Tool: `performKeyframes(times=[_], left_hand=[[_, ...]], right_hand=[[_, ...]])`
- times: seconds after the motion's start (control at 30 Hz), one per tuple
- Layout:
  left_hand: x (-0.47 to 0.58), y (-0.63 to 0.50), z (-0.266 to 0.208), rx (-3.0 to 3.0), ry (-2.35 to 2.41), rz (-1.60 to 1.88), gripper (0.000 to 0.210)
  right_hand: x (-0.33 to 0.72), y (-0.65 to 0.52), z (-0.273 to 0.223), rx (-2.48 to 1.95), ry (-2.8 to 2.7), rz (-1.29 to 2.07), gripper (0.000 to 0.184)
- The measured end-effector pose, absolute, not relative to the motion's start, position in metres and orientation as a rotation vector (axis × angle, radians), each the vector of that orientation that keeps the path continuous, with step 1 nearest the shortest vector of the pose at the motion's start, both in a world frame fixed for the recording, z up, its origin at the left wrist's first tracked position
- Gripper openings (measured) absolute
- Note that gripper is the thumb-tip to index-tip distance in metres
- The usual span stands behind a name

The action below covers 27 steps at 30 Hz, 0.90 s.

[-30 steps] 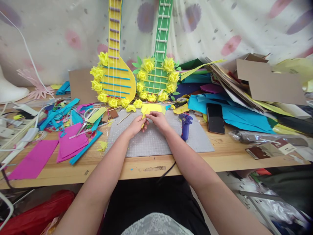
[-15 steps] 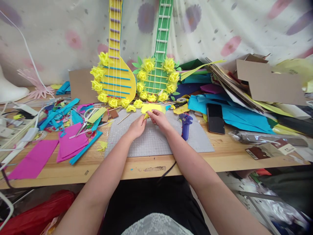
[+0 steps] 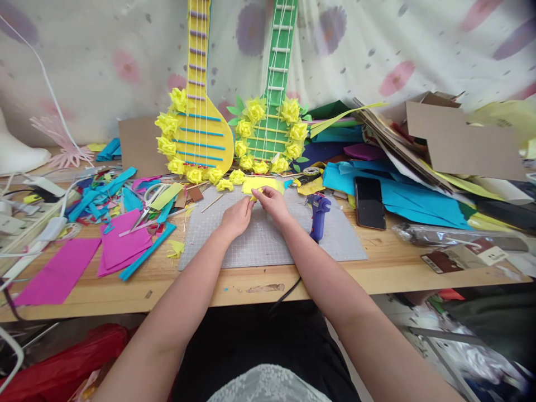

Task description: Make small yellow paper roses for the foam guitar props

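Observation:
My left hand [image 3: 237, 216] and my right hand [image 3: 271, 203] meet above the grey cutting mat [image 3: 247, 254]. Both are closed, fingertips together, on a small piece of yellow paper [image 3: 253, 196], mostly hidden by the fingers. Just behind them lies a flat yellow sheet [image 3: 263, 183]. Two loose yellow paper flowers [image 3: 225, 185] sit to its left. At the back stand a yellow paper guitar [image 3: 209, 134] and a green paper guitar [image 3: 268, 134], both edged with yellow flowers. A blue glue gun [image 3: 319, 218] rests on the mat, right of my right hand.
Scissors [image 3: 146, 211], magenta sheets [image 3: 123, 243] and blue scraps lie at left, beside white cables [image 3: 46, 237]. On the right are a black phone [image 3: 369, 202], blue paper [image 3: 427, 204] and stacked cardboard [image 3: 456, 139]. A dark cord [image 3: 287, 293] hangs over the table's front edge.
My fingers have shifted slightly around the yellow paper, and less of it shows between them. The view has moved a touch; the things on the table lie as before.

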<state>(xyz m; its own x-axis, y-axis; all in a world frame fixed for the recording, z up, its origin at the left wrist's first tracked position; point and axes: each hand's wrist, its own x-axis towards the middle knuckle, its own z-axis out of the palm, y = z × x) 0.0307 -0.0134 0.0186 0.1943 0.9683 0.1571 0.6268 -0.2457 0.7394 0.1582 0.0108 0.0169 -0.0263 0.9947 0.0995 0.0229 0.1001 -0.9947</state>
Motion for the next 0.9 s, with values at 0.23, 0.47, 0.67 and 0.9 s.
performKeyframes(times=[0.23, 0.47, 0.67, 0.9], left_hand=[[0.029, -0.012, 0.018, 1.976, 1.486, 0.814, 0.021], [0.029, -0.011, 0.017, 1.945, 1.369, 0.806, 0.027], [0.029, -0.009, 0.014, 1.919, 1.339, 0.836, 0.028], [0.028, -0.003, 0.007, 1.668, 1.229, 0.945, 0.028]], right_hand=[[0.161, 0.013, 0.018, -1.079, -1.184, 1.246, 0.036], [0.159, 0.013, 0.018, -1.084, -1.186, 1.239, 0.034], [0.159, 0.012, 0.018, -1.109, -1.217, 1.200, 0.033], [0.162, 0.013, 0.016, -1.039, -1.287, 1.333, 0.038]])
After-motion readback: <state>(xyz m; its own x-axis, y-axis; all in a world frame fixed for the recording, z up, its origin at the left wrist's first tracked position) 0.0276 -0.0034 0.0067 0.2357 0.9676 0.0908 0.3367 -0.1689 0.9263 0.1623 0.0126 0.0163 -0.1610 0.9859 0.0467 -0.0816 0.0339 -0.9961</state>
